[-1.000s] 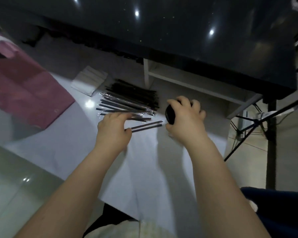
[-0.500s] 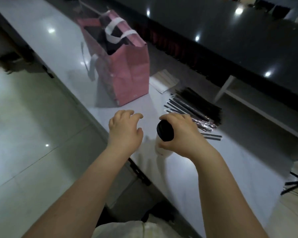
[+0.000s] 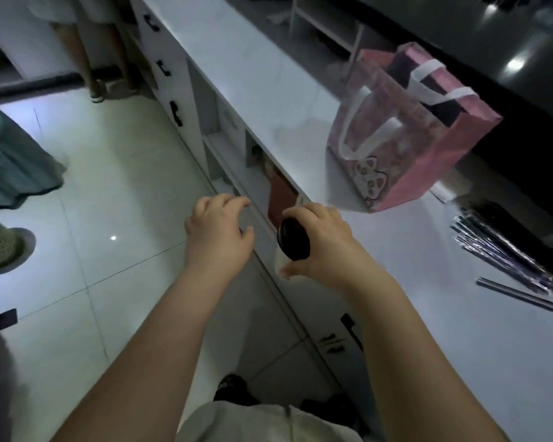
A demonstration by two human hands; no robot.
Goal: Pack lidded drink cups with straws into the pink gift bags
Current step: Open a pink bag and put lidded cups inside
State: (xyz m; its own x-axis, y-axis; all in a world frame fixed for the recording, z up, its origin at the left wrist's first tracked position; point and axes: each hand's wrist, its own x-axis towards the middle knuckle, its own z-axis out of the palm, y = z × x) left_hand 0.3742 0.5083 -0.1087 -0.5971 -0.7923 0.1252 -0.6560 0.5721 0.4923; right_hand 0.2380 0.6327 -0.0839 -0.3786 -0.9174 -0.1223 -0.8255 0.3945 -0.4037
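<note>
- Pink bag (image 3: 428,161) stands upright on the white counter (image 3: 253,68), open at the top, its white straps (image 3: 374,135) hanging loose. Something dark shows inside, but what it is cannot be told.
- The right hand (image 3: 326,247) grasps the cup (image 3: 280,260), fingers curved over the top side and thumb underneath. The black lid (image 3: 294,239) is on and tilts toward the camera.
- The cup is at the counter's front edge, near the bag but apart from it. Whether its base rests on the counter cannot be told.
- The left hand (image 3: 219,231) is released: its fingers are loosely curled and hold nothing. It hovers just beside the cup, out past the counter's edge and over the floor (image 3: 77,218), touching neither cup nor counter.
- A pile of dark wrapped straws (image 3: 508,250) lies on the counter to the right, well apart from the cup. Two loose ones (image 3: 521,296) lie just in front of the pile.
- A white packet (image 3: 442,193) pokes out from behind the bag's right corner.
- Below the counter edge the front has black pulls (image 3: 176,113) and an open compartment with something red (image 3: 281,199) inside.
- The floor is pale glossy tile. A second person's bare legs (image 3: 87,43) stand at the far left end of the counter, and a teal skirt (image 3: 7,154) hangs at the left edge of view.
</note>
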